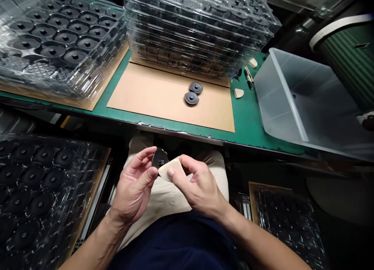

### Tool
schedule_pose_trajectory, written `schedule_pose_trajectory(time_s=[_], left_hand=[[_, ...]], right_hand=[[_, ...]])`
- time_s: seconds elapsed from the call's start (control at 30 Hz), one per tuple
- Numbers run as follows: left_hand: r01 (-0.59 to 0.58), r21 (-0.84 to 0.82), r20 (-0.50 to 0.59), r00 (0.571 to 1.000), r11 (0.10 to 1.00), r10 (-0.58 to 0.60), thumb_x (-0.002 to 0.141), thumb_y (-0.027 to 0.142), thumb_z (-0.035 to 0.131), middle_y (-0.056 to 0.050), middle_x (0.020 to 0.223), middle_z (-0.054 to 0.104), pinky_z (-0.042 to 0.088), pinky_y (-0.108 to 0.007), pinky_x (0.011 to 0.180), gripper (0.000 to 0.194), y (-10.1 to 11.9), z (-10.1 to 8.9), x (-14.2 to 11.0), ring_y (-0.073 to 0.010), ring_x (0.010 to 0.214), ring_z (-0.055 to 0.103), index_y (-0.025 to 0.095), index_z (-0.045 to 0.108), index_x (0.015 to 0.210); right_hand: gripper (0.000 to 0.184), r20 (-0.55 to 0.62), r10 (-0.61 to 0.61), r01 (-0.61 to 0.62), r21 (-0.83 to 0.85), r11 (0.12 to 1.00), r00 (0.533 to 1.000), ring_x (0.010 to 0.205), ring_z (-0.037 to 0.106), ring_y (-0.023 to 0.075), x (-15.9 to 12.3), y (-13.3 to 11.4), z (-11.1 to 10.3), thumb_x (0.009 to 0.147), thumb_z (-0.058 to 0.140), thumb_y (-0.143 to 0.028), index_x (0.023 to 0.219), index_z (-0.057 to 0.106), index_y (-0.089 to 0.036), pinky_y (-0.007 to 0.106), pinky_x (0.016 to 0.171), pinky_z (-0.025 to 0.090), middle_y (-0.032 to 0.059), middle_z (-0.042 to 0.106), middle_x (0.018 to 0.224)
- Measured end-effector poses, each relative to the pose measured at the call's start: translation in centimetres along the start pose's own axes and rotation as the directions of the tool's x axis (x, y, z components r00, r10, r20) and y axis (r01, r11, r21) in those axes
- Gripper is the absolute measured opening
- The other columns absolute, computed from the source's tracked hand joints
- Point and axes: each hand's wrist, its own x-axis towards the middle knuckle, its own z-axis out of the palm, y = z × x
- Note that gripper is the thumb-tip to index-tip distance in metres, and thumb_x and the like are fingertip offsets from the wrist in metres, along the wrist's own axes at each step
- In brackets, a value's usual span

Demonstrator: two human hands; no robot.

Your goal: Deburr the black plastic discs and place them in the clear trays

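Observation:
Above my lap, my left hand [136,180] grips a round black disc [157,157] with a small raised hub, held by its edge between thumb and fingers. My right hand [200,180] pinches a cream-coloured, wedge-shaped pad [172,169], which looks like felt or sponge. The pad's tip overlaps the disc's lower right edge; whether it presses on the disc I cannot tell. Two more black discs, an upper one [196,87] and a lower one [191,98], lie touching or nearly so on a cardboard sheet [152,94] on the green table [247,124].
Clear plastic trays of black discs stand stacked at the back [189,40] and at left [67,40]. Other trays sit low at left [37,176] and right [289,215]. A translucent bin [274,94] occupies the right side, near a cream pad [238,93] and a pen [248,78].

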Motion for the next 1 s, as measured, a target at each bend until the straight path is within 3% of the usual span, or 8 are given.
schedule_pose_trajectory(time_s=[0.13, 0.23, 0.33, 0.5, 0.6, 0.7, 0.8, 1.0], left_hand=[[0.162, -0.005, 0.016, 0.987, 0.987, -0.162, 0.090, 0.034, 0.074, -0.006, 0.125, 0.061, 0.051, -0.024, 0.099, 0.039, 0.7, -0.5, -0.4, -0.0151, 0.115, 0.059, 0.033, 0.070, 0.129], [0.369, 0.036, 0.104, 0.923, 0.929, -0.371, 0.097, 0.042, 0.064, -0.008, 0.132, 0.061, 0.052, -0.026, 0.101, 0.035, 0.8, -0.9, -0.6, -0.0165, 0.118, 0.058, 0.028, 0.072, 0.128], [0.492, 0.017, 0.154, 0.859, 0.870, -0.489, 0.098, 0.046, 0.061, -0.009, 0.110, 0.065, 0.059, -0.031, 0.087, 0.034, 0.6, -0.9, -0.9, -0.0127, 0.092, 0.060, 0.018, 0.077, 0.110], [0.609, -0.153, 0.202, 0.790, 0.778, -0.578, 0.097, 0.043, 0.062, -0.012, 0.104, 0.067, 0.062, -0.042, 0.081, 0.033, 0.4, -0.7, -1.3, -0.0160, 0.087, 0.064, 0.015, 0.077, 0.109], [0.426, -0.187, 0.131, 0.904, 0.885, -0.407, 0.094, 0.034, 0.070, -0.008, 0.126, 0.066, 0.057, -0.032, 0.098, 0.034, 0.5, -0.9, -1.0, -0.0141, 0.105, 0.066, 0.026, 0.073, 0.126], [0.183, -0.068, 0.064, 0.982, 0.981, -0.179, 0.084, 0.018, 0.079, -0.004, 0.128, 0.066, 0.052, -0.022, 0.102, 0.050, 0.3, -1.2, -0.7, -0.0138, 0.116, 0.064, 0.034, 0.070, 0.130], [-0.040, 0.054, 0.061, 0.997, 0.998, 0.037, 0.078, 0.010, 0.081, -0.006, 0.133, 0.065, 0.051, -0.024, 0.106, 0.056, 0.5, -1.0, -0.5, -0.0180, 0.122, 0.063, 0.033, 0.072, 0.127], [-0.234, 0.171, 0.034, 0.972, 0.957, 0.232, 0.079, 0.006, 0.079, -0.005, 0.137, 0.061, 0.051, -0.025, 0.108, 0.056, 1.3, 0.4, -0.7, -0.0178, 0.125, 0.062, 0.033, 0.072, 0.127]], right_hand=[[0.022, -0.126, -0.311, 0.258, -0.322, 0.911, 0.942, 0.075, 0.044, 0.0134, 0.6, 0.6, -0.6, 0.098, 0.058, -0.029, 0.082, 0.057, -0.014, 0.032, 0.071, 0.036, 0.0020, 0.054, 0.079], [0.008, 0.015, -0.503, 0.461, -0.425, 0.779, 0.864, 0.083, 0.045, 0.0161, 0.9, 1.2, -1.6, 0.099, 0.057, -0.023, 0.100, 0.062, -0.017, 0.037, 0.079, 0.036, 0.0025, 0.060, 0.090], [0.022, 0.204, -0.620, 0.645, -0.379, 0.663, 0.757, 0.089, 0.047, 0.0174, 1.0, 1.1, -2.5, 0.098, 0.056, -0.018, 0.119, 0.062, -0.018, 0.038, 0.081, 0.039, 0.0041, 0.062, 0.102], [0.020, 0.344, -0.706, 0.778, -0.396, 0.489, 0.619, 0.094, 0.048, 0.0188, 1.5, 0.2, -3.0, 0.100, 0.055, -0.020, 0.117, 0.065, -0.019, 0.038, 0.081, 0.039, 0.0042, 0.062, 0.107], [0.017, 0.121, -0.625, 0.583, -0.530, 0.616, 0.771, 0.077, 0.043, 0.0150, 1.3, 0.4, -2.2, 0.097, 0.058, -0.025, 0.086, 0.059, -0.012, 0.035, 0.071, 0.035, 0.0048, 0.056, 0.082], [0.036, -0.047, -0.209, 0.183, -0.324, 0.928, 0.977, 0.059, 0.033, 0.0097, 0.8, 0.5, -1.0, 0.097, 0.057, -0.036, 0.072, 0.043, -0.014, 0.030, 0.055, 0.027, -0.0003, 0.040, 0.065], [0.040, -0.057, 0.003, -0.011, -0.129, 0.992, 0.998, 0.058, 0.035, 0.0083, 0.3, -0.1, -0.1, 0.098, 0.055, -0.046, 0.074, 0.047, -0.015, 0.027, 0.050, 0.027, -0.0015, 0.041, 0.065], [0.028, -0.184, -0.209, 0.183, -0.146, 0.972, 0.961, 0.063, 0.043, 0.0101, 0.0, -2.2, -0.2, 0.097, 0.057, -0.035, 0.080, 0.057, -0.013, 0.030, 0.058, 0.032, 0.0006, 0.051, 0.070]])
